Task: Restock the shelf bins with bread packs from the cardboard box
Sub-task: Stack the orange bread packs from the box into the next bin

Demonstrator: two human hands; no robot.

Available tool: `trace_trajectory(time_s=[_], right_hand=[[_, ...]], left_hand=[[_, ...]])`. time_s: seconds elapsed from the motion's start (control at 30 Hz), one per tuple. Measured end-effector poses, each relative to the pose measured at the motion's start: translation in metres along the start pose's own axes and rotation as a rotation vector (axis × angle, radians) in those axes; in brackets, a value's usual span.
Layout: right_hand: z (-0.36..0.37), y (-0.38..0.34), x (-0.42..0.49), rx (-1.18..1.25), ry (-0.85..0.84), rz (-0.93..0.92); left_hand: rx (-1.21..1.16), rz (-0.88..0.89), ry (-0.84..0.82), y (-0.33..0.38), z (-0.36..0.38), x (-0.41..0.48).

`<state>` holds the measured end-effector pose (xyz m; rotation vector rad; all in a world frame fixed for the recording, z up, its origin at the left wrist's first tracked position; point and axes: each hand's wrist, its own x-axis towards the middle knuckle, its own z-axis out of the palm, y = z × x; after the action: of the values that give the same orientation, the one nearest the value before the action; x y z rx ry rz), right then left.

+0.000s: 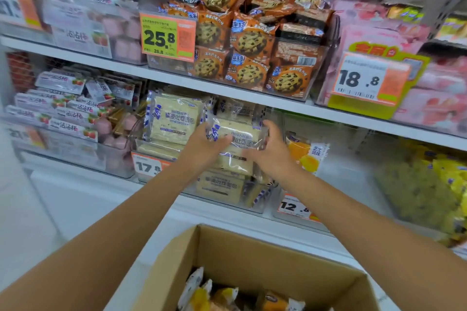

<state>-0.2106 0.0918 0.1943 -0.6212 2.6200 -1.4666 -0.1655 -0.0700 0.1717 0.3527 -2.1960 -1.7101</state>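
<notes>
Plastic bread pack [238,140] betw. fingers [269,127] of L hand [202,145], R hand [273,151].

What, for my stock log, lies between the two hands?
A clear-wrapped toast bread pack, held at its ends by the left hand and right hand; the head view shows it.

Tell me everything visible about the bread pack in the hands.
The bread pack is a clear plastic wrapper with blue-and-white trim and dark lettering over pale sliced bread. It is held face-up, slightly tilted, over similar packs in the clear bin. The left hand grips its left end, the right hand its right end.
</notes>
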Motion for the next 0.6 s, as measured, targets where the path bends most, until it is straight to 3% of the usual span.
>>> trace_trajectory(time_s=[0.07,0.17,0.27,0.37,0.6], right_hand=[[0.008,-0.002,0.017,0.172,0.064,0.087],[0.010,0.002,0.045,0.229,0.190,0.162],[0.012,0.008,0.072,0.144,0.264,0.154],[0.025,0.010,0.095,0.008,0.343,0.069],[0.050,0.023,0.097,-0.537,0.303,-0.031]], left_hand=[[0.298,0.145,0.072,-0.002,0.000,0.010],[0.729,0.406,0.387,-0.014,-0.009,0.022],[0.796,0.523,0.471,-0.033,-0.022,0.030],[0.796,0.527,0.397,-0.050,-0.031,0.041],[0.654,0.595,0.370,-0.060,-0.032,0.044]])
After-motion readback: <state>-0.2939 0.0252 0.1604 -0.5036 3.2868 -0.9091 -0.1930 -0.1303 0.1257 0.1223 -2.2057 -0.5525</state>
